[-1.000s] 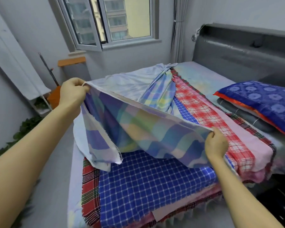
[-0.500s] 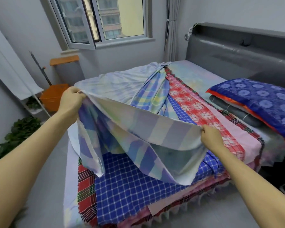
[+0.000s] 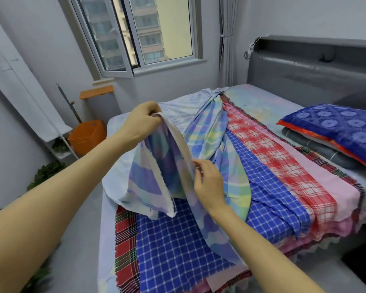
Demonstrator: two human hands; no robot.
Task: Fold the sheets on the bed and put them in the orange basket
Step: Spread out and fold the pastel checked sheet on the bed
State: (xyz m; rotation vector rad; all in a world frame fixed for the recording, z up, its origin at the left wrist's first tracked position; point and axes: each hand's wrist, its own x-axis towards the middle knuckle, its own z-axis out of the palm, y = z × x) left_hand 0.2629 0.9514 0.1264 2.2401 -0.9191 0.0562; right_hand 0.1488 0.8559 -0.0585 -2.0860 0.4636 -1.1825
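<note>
**Head view: both hands hold one pastel sheet over the bed**

Head view looks down along two bare arms to the bed point(image 3: 262, 102). The left hand point(image 3: 143, 119) is raised, and its fingers are curled tightly round the top edge of a pastel checked sheet point(image 3: 150, 172). The right hand point(image 3: 207, 182) is lower and a little to the right. It pinches the pale edge of the same sheet between thumb and fingers. The two hands are near each other, so the cloth between them hangs in a narrow, doubled fold. Its lower part falls down on the bed and lies across a blue checked sheet point(image 3: 173, 246).

More sheets are spread flat on the bed in layers. A red checked sheet point(image 3: 283, 166) lies just beside the blue one, on its right, and a pink edge shows after it. A dark tartan edge shows at the left, under the blue sheet.

The orange basket point(image 3: 87, 137) stands on the floor at the left of the bed, below the window point(image 3: 148, 32). I cannot tell what is inside it.

A blue flowered pillow point(image 3: 342, 127) lies at the right, near the dark grey headboard point(image 3: 304, 75).
</note>
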